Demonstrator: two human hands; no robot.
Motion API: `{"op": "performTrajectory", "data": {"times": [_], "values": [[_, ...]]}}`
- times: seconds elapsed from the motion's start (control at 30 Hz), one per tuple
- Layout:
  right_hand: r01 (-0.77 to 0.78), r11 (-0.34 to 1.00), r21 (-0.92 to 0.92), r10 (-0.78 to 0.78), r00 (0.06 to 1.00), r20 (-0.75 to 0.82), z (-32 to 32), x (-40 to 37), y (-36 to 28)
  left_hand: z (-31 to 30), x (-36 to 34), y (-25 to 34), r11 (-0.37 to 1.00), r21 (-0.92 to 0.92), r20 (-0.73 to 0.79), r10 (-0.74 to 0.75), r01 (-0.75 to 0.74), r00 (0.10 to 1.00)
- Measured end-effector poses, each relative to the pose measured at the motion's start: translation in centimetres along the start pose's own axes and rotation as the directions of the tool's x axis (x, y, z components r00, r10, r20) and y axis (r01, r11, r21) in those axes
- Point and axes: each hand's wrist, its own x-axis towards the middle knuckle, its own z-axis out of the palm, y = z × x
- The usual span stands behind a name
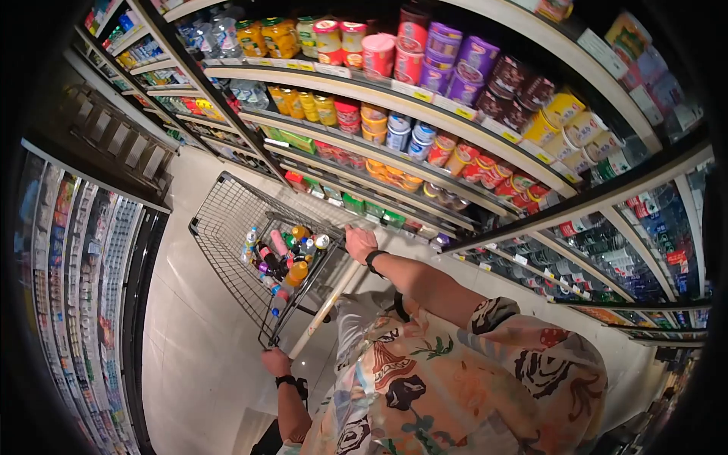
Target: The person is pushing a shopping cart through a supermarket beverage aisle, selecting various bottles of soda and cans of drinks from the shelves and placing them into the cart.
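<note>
Cart point(216, 227) stands in the aisle on the pale tiled floor point(178, 318), wire-basket type, w/ a smallish jumble of btls toward the handle end: orange btl point(296, 272), pink btl point(279, 243), clear btl w/ blue cap point(249, 246) a bit off to one side, plus a white-lidded tub point(322, 242); the rest too mixed up to ID from here. Behind the basket runs a light handle bar point(326, 309), one hand at each end. R grip point(362, 244) is curled over the R end, no gap I can see; L grip point(275, 362) is closed round the other end, by the cart's black corner. How tight either one is, can't tell; nothing else seen in them. Step in hand, I'd say, is steering or steadying the cart; can't tell if it's rolling or parked. Next move prob. calls for even pressure from both grips & a straight line, b/c the cart's R side is just beside the tall shelf unit point(288, 74) and a swing that way might clip it. Up on that unit: yellow jars point(280, 38), purple tubs point(444, 57), etc. Over on the L, w/ bare floor between, a rack point(140, 265) packed w/ small goods. Patterned shirt point(425, 364) on the person, dark band on each wrist.
</note>
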Motion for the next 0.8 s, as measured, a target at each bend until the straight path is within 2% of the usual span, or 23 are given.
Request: {"op": "performTrajectory", "data": {"times": [0.13, 0.3, 0.4, 0.47, 0.5, 0.57, 0.67, 0.73, 0.8], "values": [[0.024, 0.999, -0.034, -0.026, 0.997, -0.076, -1.0, -4.4, 4.1, 3.4, -4.7, -2.0, 0.999, -0.035, 0.001, 0.029, -0.029, 1.000], [0.028, 0.999, -0.033, -0.031, 0.997, -0.069, -1.2, -9.0, 9.6, 2.7, -12.0, -0.7, 0.999, -0.023, 0.050, 0.038, -0.037, 0.998], [0.025, 0.999, -0.030, -0.028, 0.997, -0.076, -1.2, -12.4, 12.3, 3.6, -15.3, -1.8, 0.993, 0.015, 0.051, 0.120, -0.120, 0.992], [0.020, 0.999, -0.031, -0.023, 0.997, -0.076, -1.6, -15.0, 14.3, 3.4, -18.1, -2.0, 0.970, 0.127, 0.091, 0.198, -0.209, 0.976], [0.026, 0.999, -0.039, -0.029, 0.997, -0.066, -1.7, -16.4, 15.1, 3.7, -19.2, -2.3, 0.968, 0.128, 0.089, 0.208, -0.218, 0.974], [0.033, 0.998, -0.049, -0.036, 0.998, -0.060, -2.0, -19.1, 16.8, 4.8, -21.9, -3.1, 0.995, 0.025, 0.012, 0.100, -0.100, 0.995], [0.015, 0.998, -0.055, -0.020, 0.997, -0.079, -1.7, -23.1, 19.3, 4.2, -26.8, -3.2, 0.994, 0.073, 0.073, 0.077, -0.082, 0.994], [0.003, 1.000, -0.023, -0.006, 0.991, -0.137, -1.3, -25.6, 21.3, 4.7, -29.7, -4.3, 0.997, 0.039, 0.072, 0.056, -0.059, 0.996], [0.026, 0.998, -0.059, -0.033, 0.993, -0.116, -1.4, -28.8, 23.3, 5.6, -32.6, -4.6, 1.000, -0.001, 0.067, 0.025, -0.025, 0.997]]}}
